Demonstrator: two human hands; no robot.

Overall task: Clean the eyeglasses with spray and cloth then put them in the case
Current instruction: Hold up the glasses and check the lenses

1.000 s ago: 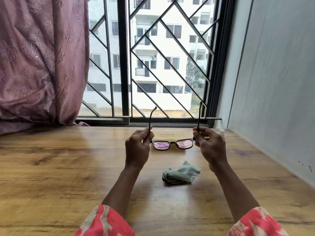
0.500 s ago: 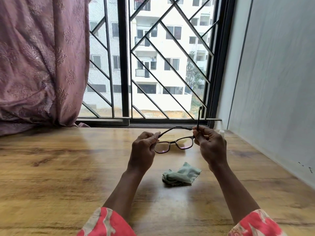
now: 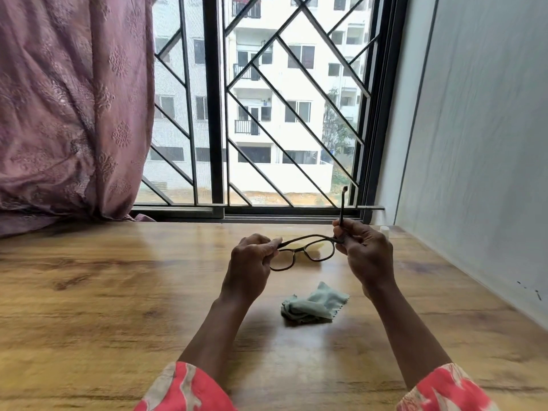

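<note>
Holding the eyeglasses [image 3: 305, 252] up above the far middle of the tabletop [image 3: 103, 292], both hands are working on the frame in the single head view. The left hand [image 3: 252, 262] is pinching the left end of the frame, with that side arm lying folded across behind the lenses. The right hand [image 3: 363, 253] is pinching the right hinge, and the right side arm is sticking straight up past the window sill [image 3: 178, 210]. Neither hand is spread; both are curled tightly round the thin frame.

A crumpled green cloth [image 3: 314, 304] is lying on the tabletop just below the eyeglasses, between the two forearms and touching neither. A small white object [image 3: 384, 229], possibly the spray bottle, is peeking out behind the right hand near the far right corner; too little is showing to be sure. No case is appearing anywhere in view.

Judging from this, the person seems to be folding the eyeglasses for storage. Several things could be going wrong from here: folding the upright arm against the already folded one in the wrong order could be straining the hinge, and fingertips sliding onto the lenses would be smudging them again. With both hands occupied and no case in sight, searching for it one-handed could be risking a drop onto the hard tabletop.
</note>
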